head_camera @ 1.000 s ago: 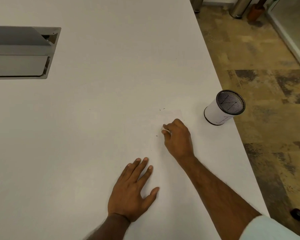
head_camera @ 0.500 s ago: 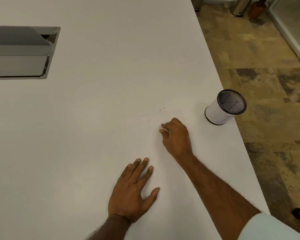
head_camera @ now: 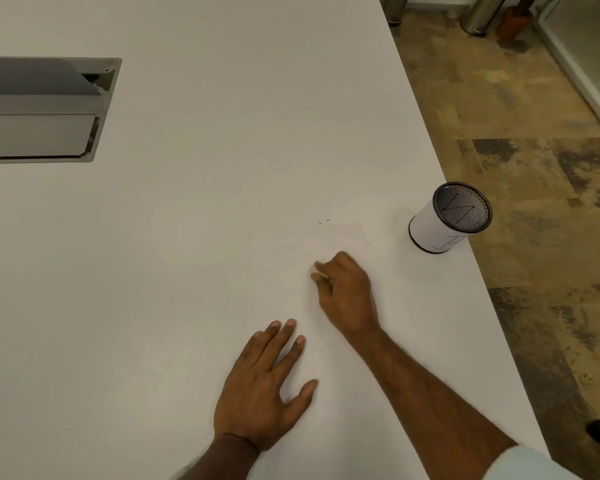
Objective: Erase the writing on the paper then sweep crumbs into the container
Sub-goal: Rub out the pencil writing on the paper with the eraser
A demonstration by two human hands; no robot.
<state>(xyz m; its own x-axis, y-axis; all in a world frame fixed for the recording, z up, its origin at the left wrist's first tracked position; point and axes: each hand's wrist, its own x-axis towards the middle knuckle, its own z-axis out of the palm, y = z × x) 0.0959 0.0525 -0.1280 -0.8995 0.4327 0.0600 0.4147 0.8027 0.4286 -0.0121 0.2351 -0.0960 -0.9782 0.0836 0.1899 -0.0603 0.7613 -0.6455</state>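
One paper (head_camera: 342, 237) under L hand (head_camera: 262, 389), R hand (head_camera: 347, 292) pinching eraser (head_camera: 315, 271); container (head_camera: 445, 223) rt.

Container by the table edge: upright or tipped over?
Upright. The container stands on its base on the table, open rim facing up.

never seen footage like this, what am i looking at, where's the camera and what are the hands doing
No machine: a person works with bare hands. All pictures come from one head-worn camera looking down; the largest is the present moment. On the white table lies a sheet of paper. The right hand pinches a small white eraser in its grip, against the paper. The left hand lies flat, fingers spread, apparently steadying the sheet. A few dark crumbs lie just beyond the paper. A white container with mesh inside stands near the table's right edge. A grey hatch is set into the tabletop.
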